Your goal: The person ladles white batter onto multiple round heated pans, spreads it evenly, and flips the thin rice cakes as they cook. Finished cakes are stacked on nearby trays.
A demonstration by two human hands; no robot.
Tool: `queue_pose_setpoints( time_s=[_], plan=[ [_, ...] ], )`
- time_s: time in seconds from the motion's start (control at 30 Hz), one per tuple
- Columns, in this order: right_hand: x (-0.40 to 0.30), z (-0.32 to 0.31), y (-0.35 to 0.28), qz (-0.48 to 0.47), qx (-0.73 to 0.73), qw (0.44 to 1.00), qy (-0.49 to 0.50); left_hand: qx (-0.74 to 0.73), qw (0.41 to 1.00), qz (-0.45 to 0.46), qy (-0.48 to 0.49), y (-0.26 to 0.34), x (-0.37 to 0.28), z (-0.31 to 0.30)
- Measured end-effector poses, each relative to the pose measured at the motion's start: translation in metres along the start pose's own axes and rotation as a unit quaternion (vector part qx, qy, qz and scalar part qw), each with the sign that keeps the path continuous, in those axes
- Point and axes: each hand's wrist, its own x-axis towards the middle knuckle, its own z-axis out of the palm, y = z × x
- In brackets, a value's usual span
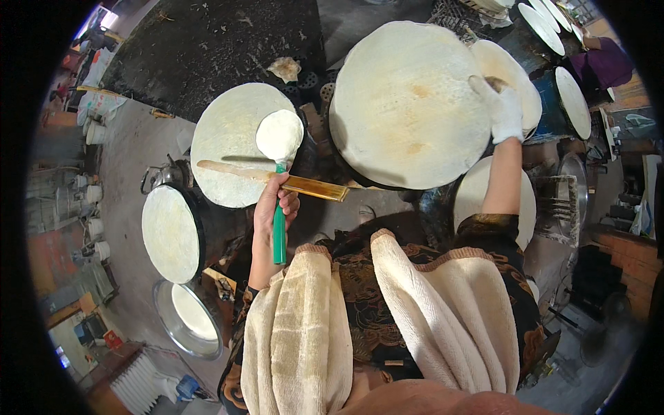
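My left hand (282, 202) grips the green handle of a ladle (280, 136) and a flat wooden spatula (316, 188), which cross in the fist. White batter fills or coats the ladle's round bowl. Both tools are above a pale round flatbread (223, 135). My right hand (500, 111), in a white glove, is at the right edge of a large pale flatbread (410, 104) with light brown spots. The thumb lies over that edge. Something brown shows between thumb and fingers; whether they grip it cannot be told. Another flatbread (511, 78) lies just beyond the glove.
More round flatbreads lie at the left (171, 233) and under my right forearm (469, 194). A metal basin (212, 347) of white batter stands lower left, a metal kettle (166, 174) above it. At the right are a wire rack (557, 207) and a person in purple (604, 65).
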Motion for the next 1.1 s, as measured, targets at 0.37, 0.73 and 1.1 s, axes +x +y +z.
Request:
queue_pose_setpoints(
  time_s=[0.37,0.73,1.1],
  plan=[
    [0.111,-0.171,-0.015,-0.236,-0.475,0.836,0.138,-0.063,0.998,0.008,-0.004,-0.008,0.019,0.017],
    [0.111,-0.055,0.208,-0.242,-0.702,0.663,0.097,-0.025,0.998,0.027,0.041,-0.014,0.014,0.048],
    [0.084,-0.034,0.273,-0.145,-0.645,0.737,0.139,-0.084,0.996,0.029,0.013,-0.017,0.015,0.033]
  ],
)
